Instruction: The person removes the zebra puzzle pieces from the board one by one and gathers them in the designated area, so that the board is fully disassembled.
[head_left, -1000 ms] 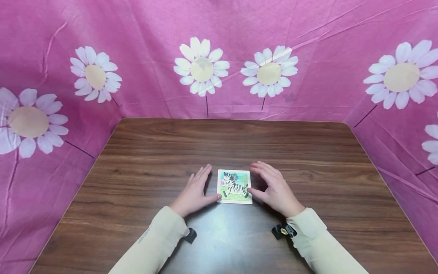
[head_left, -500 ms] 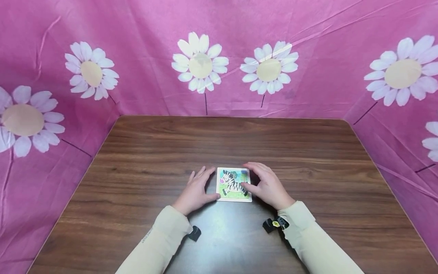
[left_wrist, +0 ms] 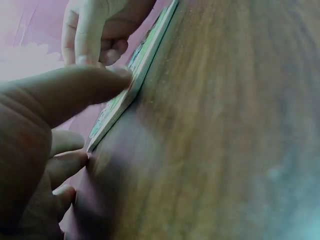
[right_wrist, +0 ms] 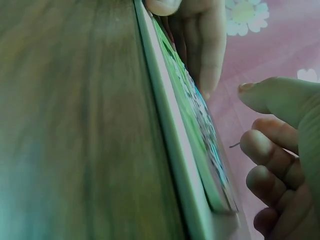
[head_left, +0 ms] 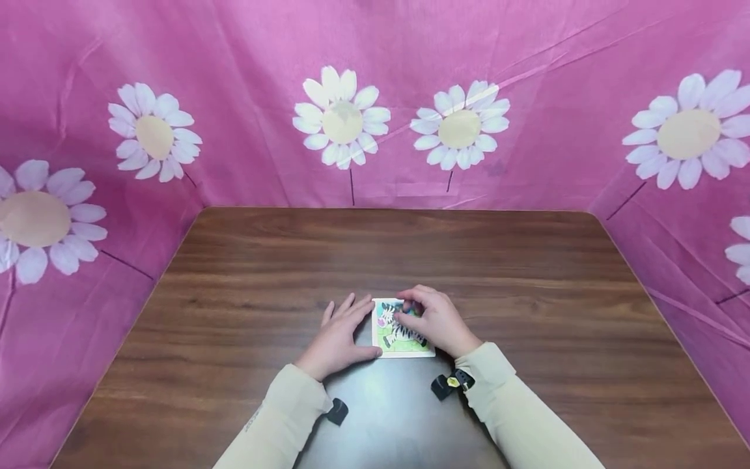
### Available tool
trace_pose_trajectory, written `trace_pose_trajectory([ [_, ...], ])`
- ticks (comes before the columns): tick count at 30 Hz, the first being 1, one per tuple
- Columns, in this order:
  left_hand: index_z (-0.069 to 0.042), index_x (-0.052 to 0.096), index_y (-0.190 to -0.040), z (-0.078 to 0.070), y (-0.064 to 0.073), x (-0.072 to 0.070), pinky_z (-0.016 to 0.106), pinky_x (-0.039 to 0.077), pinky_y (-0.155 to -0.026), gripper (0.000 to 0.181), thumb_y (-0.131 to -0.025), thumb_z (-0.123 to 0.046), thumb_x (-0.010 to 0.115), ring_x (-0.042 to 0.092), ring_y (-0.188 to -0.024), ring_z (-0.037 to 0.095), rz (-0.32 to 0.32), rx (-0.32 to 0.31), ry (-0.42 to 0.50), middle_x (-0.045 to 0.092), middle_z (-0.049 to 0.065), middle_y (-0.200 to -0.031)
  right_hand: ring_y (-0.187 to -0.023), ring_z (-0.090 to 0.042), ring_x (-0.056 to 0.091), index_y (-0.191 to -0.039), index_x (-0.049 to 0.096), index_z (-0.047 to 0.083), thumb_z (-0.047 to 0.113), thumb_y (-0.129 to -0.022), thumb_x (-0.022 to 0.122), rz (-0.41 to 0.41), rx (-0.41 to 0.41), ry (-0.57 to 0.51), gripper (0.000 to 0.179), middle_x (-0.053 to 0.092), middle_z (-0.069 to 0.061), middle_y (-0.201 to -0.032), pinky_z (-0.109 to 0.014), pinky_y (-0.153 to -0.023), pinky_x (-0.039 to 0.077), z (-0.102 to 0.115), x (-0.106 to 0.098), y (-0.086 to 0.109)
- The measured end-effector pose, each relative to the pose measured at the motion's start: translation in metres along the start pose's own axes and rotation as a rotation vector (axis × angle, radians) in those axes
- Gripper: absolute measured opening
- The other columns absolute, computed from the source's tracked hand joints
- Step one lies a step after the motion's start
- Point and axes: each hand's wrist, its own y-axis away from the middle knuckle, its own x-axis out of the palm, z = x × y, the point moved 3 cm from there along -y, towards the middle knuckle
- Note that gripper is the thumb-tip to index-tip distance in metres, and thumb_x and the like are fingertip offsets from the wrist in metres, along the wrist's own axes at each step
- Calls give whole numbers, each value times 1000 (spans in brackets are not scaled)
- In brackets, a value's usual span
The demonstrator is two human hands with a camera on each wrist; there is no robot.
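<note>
A square zebra jigsaw puzzle (head_left: pixel 404 348) with a pale frame lies flat on the wooden table in the head view. At its left edge is my left hand (head_left: pixel 336 342), fingers stretched out, thumb touching the near left corner. The left wrist view shows this thumb (left_wrist: pixel 75 90) against the puzzle's edge. My right hand (head_left: pixel 439 322) hovers over the upper right part of the puzzle and hides some of the picture. Its fingers (right_wrist: pixel 267 152) are loosely bent, with a gap to the thumb and nothing seen between them.
The brown wooden table (head_left: pixel 263 260) reaches out around the puzzle on every side. Pink cloth (head_left: pixel 246 117) with white daisies encloses its back and sides. A black wrist strap (head_left: pixel 454 383) sits at the right cuff.
My right hand has moved left from beside the puzzle to over it, its fingers bending more. The left hand stays at the left edge, its fingertips now nearer the far left corner.
</note>
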Motion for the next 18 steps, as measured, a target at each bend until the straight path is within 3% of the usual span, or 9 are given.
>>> trace_pose_trajectory([
  [4,-10,46,-151,-1,-2,0,61,4,-118,85,-80,-41,81,25,-150,32,-2,10,-5,40,6,-158,-66,-7,53,-106,75,4,12,-81,83,19,55,-72,28,62,9,-77,-24,-60,44,-1,6,-3],
  [12,-11,49,-149,1,-9,-4,61,3,-118,82,-81,-43,80,27,-150,31,-24,5,5,42,6,-157,-65,-5,53,-106,74,6,16,-84,81,96,83,-88,25,58,12,-71,-24,-62,45,0,13,-13],
  [18,-9,53,-146,3,-13,-3,61,2,-118,80,-78,-40,83,26,-150,30,-18,24,-7,42,6,-157,-65,-4,52,-104,75,4,14,-84,80,89,10,-60,22,58,12,-72,-24,-61,46,6,10,-16],
])
